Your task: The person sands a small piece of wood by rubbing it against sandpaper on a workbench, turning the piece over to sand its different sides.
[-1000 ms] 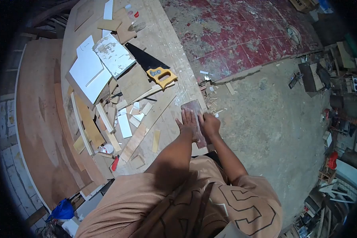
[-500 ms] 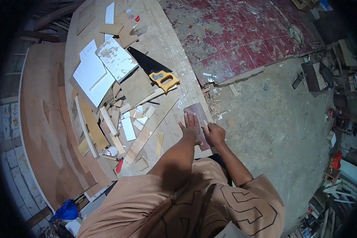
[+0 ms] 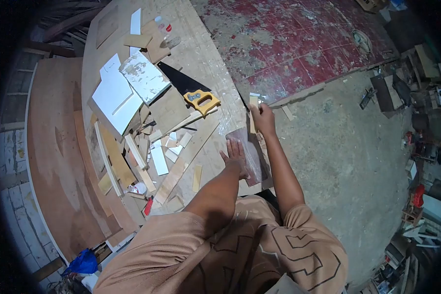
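The workbench (image 3: 182, 22) is holding cut offcuts (image 3: 159, 159) left of the handsaw (image 3: 183, 82). To its right, my open left hand (image 3: 235, 156) is pressing a board (image 3: 251, 157); my right hand (image 3: 264, 120) is gripping a pale strip (image 3: 253, 101).

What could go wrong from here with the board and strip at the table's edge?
The pale strip in the right hand is by the edge of the table, so a loose grip might drop it to the floor. Only the left hand rests on the brown board, which lies along that edge and could shift if pressure eases.
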A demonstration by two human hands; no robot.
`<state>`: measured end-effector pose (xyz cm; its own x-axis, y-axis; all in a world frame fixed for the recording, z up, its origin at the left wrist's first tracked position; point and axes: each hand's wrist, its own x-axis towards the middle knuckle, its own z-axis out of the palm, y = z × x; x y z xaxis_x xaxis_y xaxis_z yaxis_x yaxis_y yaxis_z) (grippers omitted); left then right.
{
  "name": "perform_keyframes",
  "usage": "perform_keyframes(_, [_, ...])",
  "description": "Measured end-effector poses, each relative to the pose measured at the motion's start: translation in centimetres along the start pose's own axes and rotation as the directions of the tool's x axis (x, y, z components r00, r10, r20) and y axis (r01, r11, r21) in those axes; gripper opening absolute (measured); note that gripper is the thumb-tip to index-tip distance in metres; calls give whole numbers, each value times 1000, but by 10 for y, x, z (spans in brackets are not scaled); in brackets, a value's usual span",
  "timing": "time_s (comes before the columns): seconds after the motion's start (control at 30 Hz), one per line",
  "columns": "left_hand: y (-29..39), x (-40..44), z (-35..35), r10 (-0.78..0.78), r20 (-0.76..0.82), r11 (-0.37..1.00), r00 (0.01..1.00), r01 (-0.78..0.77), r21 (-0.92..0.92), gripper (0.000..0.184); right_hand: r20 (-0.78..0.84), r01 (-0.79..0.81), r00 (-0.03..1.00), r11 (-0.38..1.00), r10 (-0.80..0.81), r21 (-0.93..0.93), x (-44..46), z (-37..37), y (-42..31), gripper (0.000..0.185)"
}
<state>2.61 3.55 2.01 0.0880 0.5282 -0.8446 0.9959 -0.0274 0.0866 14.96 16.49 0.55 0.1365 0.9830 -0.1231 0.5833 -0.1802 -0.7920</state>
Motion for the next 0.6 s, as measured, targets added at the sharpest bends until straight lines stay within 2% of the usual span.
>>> perform_keyframes(0.03, [0,0,1,-7,4,1000,1000,7,1,150,54,-34,998,978,23,205,-10,-11,-6,32])
perform_keyframes(0.07, [0,0,1,1,7,1000,1000,-1,-2,150,118,-130,989,900,88,417,-23,-21,-14,23])
perform_keyframes(0.1, [1,-1,0,-1,4,1000,1000,1,1,150,117,-131,989,902,90,411,-32,-21,-10,23])
perform_keyframes(0.13, [1,-2,-1,-3,-1,1000,1000,3,4,150,226,-283,958,720,177,633,-38,-18,-5,19])
perform_keyframes(0.17, [1,-3,-2,0,-3,1000,1000,0,2,150,351,-415,910,463,222,783,-43,-16,1,16])
perform_keyframes(0.2, [0,-5,-2,4,-12,1000,1000,-4,1,149,379,-446,894,372,240,814,-51,-16,2,16])
perform_keyframes(0.23, [0,-6,-2,7,-22,1000,1000,-7,1,149,376,-442,895,375,239,815,-57,-17,3,16])
perform_keyframes(0.3, [0,-4,0,6,-28,1000,1000,-6,7,148,433,-482,868,203,242,852,-68,-18,1,15])
perform_keyframes(0.33, [0,-3,3,1,-32,1000,999,-1,14,147,458,-501,856,162,240,850,-73,-19,-1,17])
perform_keyframes(0.43, [-2,1,5,0,-12,1000,1000,0,15,152,504,-542,839,233,203,808,-81,-24,-5,16])
perform_keyframes(0.6, [-1,-3,4,5,-36,1000,999,-5,17,149,513,-567,823,292,245,770,-90,-28,-6,17])
